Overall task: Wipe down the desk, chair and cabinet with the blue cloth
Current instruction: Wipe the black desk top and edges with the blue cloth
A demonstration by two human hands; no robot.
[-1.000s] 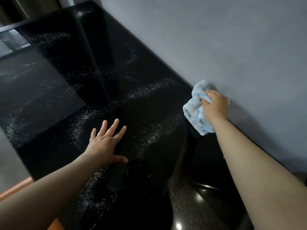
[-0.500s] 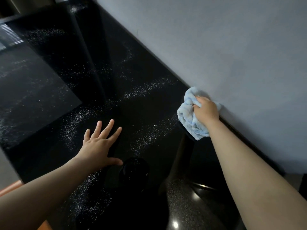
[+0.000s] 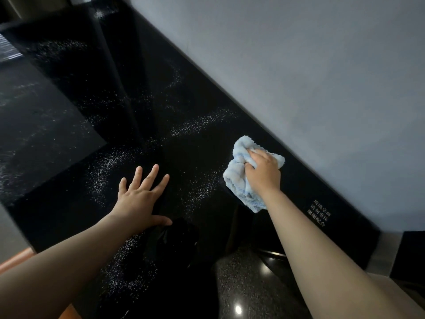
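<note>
A glossy black glass desk top [image 3: 142,93] fills most of the view, streaked with white dust. My right hand [image 3: 263,172] grips a crumpled light blue cloth [image 3: 238,180] and presses it on the desk near the back edge by the wall. My left hand [image 3: 140,196] lies flat on the glass with fingers spread, to the left of the cloth. The chair and the cabinet are out of view.
A grey wall [image 3: 299,77] runs along the desk's back edge. Small white lettering [image 3: 318,212] is printed on the glass at the right. A steel strip [image 3: 384,252] ends the desk at the right. An orange-brown edge [image 3: 16,259] shows at the lower left.
My right hand has drawn the cloth away from the wall, toward me and slightly left over the glass. My left hand stays flat in place.
</note>
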